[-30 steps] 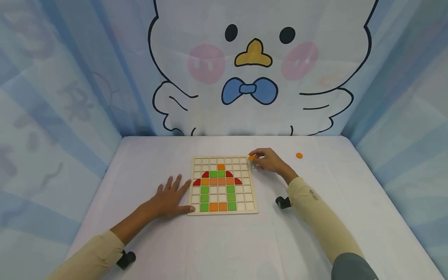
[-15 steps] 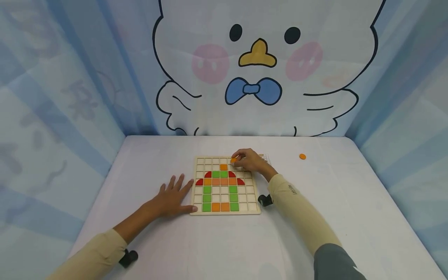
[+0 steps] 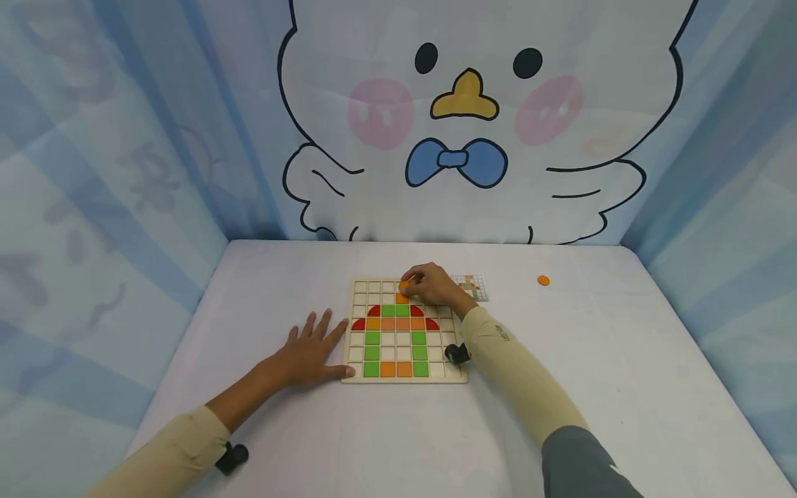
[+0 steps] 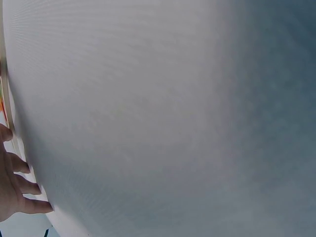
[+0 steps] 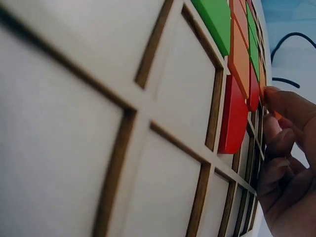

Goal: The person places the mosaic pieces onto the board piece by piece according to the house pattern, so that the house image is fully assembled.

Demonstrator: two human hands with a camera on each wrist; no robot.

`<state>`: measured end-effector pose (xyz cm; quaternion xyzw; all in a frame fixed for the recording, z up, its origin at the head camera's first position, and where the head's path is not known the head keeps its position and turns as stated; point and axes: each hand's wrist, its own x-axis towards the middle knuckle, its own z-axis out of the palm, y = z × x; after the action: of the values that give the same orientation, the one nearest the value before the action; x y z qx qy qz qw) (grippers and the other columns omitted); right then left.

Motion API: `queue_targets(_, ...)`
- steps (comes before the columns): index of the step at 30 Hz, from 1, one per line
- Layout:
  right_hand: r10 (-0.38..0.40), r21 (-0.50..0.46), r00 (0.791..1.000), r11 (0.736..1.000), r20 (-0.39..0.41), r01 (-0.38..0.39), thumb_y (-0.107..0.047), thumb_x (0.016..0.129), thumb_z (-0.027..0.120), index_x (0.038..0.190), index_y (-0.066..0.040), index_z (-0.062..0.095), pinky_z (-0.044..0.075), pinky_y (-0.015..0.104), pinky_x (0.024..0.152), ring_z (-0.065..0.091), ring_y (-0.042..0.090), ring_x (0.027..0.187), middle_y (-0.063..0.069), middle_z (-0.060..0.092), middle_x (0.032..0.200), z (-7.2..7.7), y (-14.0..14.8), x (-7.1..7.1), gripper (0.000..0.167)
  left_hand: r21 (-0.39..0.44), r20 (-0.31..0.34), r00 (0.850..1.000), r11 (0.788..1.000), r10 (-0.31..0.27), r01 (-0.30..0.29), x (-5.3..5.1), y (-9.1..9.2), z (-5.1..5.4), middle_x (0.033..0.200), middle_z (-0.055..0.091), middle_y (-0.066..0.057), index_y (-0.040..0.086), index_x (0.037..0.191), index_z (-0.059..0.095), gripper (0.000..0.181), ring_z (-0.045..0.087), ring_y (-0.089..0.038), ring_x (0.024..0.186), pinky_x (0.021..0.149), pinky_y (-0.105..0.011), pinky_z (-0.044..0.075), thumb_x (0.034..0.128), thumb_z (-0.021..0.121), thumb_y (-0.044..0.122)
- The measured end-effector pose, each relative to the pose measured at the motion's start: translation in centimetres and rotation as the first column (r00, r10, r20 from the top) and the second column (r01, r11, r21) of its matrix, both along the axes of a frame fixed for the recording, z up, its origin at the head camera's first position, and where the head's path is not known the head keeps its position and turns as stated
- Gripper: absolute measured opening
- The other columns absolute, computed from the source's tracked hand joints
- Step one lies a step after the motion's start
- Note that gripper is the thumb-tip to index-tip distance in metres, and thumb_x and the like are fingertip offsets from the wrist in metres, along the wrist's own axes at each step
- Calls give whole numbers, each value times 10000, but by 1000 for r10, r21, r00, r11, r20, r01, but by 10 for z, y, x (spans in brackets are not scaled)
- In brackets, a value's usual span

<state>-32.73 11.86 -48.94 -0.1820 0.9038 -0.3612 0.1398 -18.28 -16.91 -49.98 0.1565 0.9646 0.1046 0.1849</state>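
Note:
A wooden grid board (image 3: 405, 382) lies on the table, several of its cells filled with green, orange and red tiles. Spread flat at its left side, my left hand (image 3: 305, 356) has its thumb on the lower left corner and a fingertip at the left edge. My right hand (image 3: 431, 283) pinches an orange tile (image 3: 404, 285) at the board's top row, just above a square orange tile (image 3: 402, 299). The fingers partly hide the pinched tile's shape. In the right wrist view, a red rounded tile (image 5: 234, 118) sits in the grid near the right hand (image 5: 291, 163).
A small printed pattern card (image 3: 471, 286) lies beside the board's upper right corner, partly behind the right hand. Farther right on the white table (image 3: 398, 443) is a loose rounded orange tile (image 3: 544, 280). A patterned curtain (image 3: 461, 207) stands along the back and both sides.
From beside the board's upper right corner, my right hand has moved left over the top row with the orange tile, uncovering the pattern card. My left hand stays at the board's edge.

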Motion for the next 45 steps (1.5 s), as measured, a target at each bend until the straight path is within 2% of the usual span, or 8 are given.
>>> queue_targets(11,-11,35,1000,999,-19,12,-235,933,722,1133,-85,728,474,319,765,595,193,847,75,692,986,-2,3,-1,250,13,-1,1000,1000,-9,9,2,1,6,1678,70,-220,184,1616,216,1036,44,-523,1518,1125,-763,132,833,578,758)
queue_targets(19,-10,36,1000,999,-15,10,-253,942,715,1150,-107,728,491,332,772,611,195,866,70,692,1005,-2,2,-1,253,17,-21,1000,1000,-18,18,2,2,4,1672,96,-234,171,1610,236,1031,73,-537,1511,1118,-761,166,835,592,750)
queue_targets(32,-2,31,999,1000,-37,3,-259,940,716,1083,-116,723,480,319,746,604,202,852,76,684,993,-2,0,0,202,13,-20,1000,1000,-18,19,1,1,2,1675,87,-229,175,1612,229,1041,68,-532,1513,1120,-760,160,831,580,767)
queue_targets(45,-17,39,999,999,-35,18,-290,944,713,1160,-113,705,495,347,783,609,214,896,85,672,1023,-2,9,-1,280,12,-14,1000,1000,-17,17,2,1,3,1672,88,-236,172,1612,229,1036,67,-536,1511,1119,-763,159,835,584,757)
